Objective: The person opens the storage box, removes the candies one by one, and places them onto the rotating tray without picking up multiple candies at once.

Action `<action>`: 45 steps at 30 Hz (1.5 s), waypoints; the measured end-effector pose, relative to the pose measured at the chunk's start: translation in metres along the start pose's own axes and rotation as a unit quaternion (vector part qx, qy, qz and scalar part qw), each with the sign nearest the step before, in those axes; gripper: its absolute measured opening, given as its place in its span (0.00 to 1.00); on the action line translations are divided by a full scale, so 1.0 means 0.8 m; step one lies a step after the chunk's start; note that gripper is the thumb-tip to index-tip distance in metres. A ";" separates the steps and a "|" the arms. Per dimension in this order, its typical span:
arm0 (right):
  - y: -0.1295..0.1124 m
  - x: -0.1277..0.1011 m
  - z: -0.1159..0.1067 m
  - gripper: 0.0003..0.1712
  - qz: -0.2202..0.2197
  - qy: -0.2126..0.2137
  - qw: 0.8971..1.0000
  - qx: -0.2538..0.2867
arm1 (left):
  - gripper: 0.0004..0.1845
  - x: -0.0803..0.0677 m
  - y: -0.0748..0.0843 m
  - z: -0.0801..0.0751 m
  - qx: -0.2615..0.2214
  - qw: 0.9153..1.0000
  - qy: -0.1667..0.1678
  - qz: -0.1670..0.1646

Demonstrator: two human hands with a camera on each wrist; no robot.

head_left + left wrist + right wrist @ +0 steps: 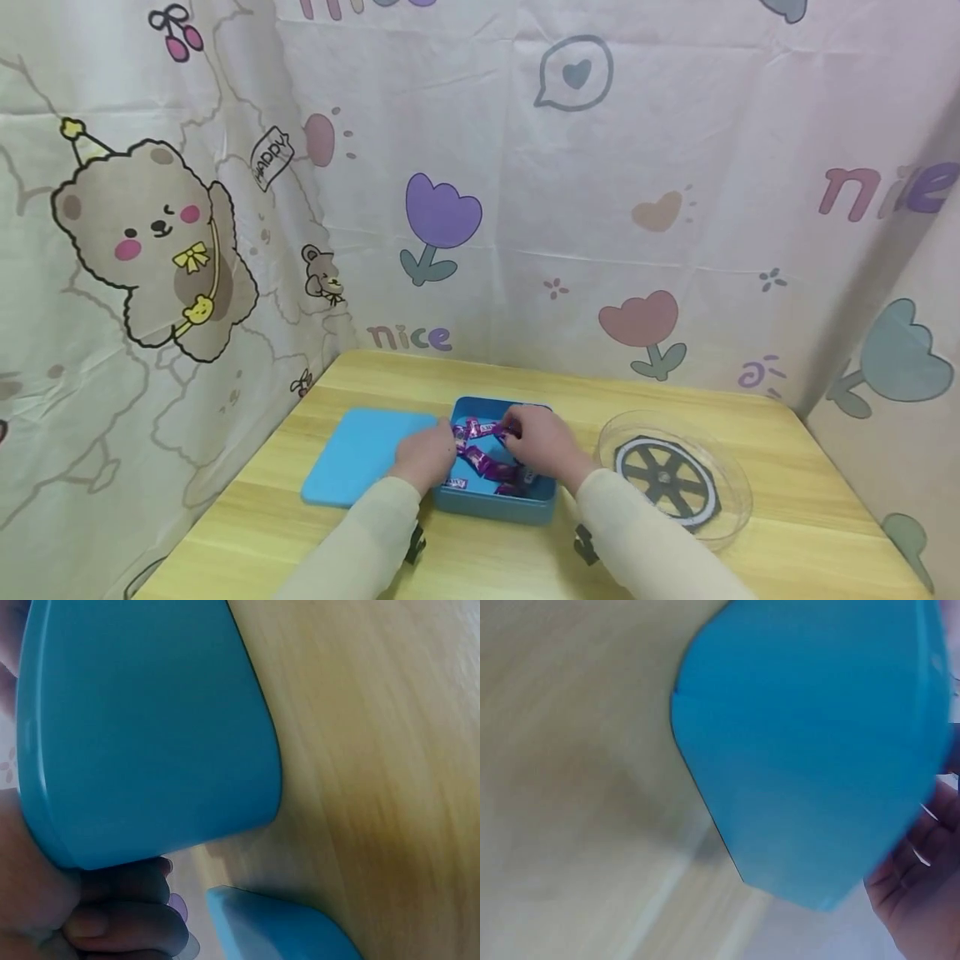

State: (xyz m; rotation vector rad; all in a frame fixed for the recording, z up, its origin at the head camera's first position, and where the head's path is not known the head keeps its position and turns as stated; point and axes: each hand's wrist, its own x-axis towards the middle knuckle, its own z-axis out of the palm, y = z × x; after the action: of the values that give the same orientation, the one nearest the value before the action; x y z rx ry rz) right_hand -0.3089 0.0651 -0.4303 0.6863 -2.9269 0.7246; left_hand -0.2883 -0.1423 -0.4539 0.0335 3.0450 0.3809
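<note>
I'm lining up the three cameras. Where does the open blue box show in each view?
Head: blue box at table centre, between both hands.
Left wrist: its outer wall fills the upper left.
Right wrist: its wall fills the upper right.
Shared landmark: the wooden table.

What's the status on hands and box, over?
Both hands in the blue box: left hand and right hand on purple candies. Lid lies left. Nothing obstructing.

Home corner: cartoon-print curtain (525, 208), wooden table (787, 517)
</note>
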 end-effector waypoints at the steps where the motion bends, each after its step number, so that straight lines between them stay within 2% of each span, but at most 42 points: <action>1: 0.001 -0.003 -0.006 0.10 -0.003 0.005 1.000 0.001 | 0.26 0.000 0.001 0.000 0.000 1.000 0.000 0.001; 7: 0.013 -0.021 -0.034 0.09 0.006 0.028 1.000 0.012 | 0.28 -0.002 0.001 -0.004 -0.007 1.000 -0.003 0.003; 11: 0.031 -0.041 -0.058 0.10 0.033 0.033 0.998 0.033 | 0.29 -0.004 0.001 -0.006 -0.012 1.000 -0.003 0.004; 15: 0.058 -0.065 -0.086 0.10 0.064 0.045 0.996 0.042 | 0.28 -0.004 0.001 -0.007 -0.013 1.000 0.000 0.017; 23: 0.119 -0.102 -0.125 0.11 0.073 0.067 0.994 0.046 | 0.27 0.005 0.000 -0.013 -0.023 1.000 0.005 0.019; 33: 0.174 -0.128 -0.130 0.14 0.097 0.062 0.993 0.017 | 0.27 0.004 -0.001 -0.015 -0.018 1.000 -0.008 0.018; 39: 0.204 -0.134 -0.120 0.13 0.127 0.035 0.991 -0.024 | 0.27 0.003 -0.002 -0.017 -0.016 0.999 0.005 0.032; 45: 0.222 -0.142 -0.108 0.14 0.140 0.008 0.989 -0.057 | 0.26 0.001 -0.001 -0.007 -0.014 1.000 -0.007 0.025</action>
State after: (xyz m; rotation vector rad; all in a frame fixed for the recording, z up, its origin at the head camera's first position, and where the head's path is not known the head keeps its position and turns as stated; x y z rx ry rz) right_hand -0.2884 0.2911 -0.4471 0.2620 -3.0550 0.5698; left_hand -0.2896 -0.1445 -0.4483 0.1098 3.0290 0.4261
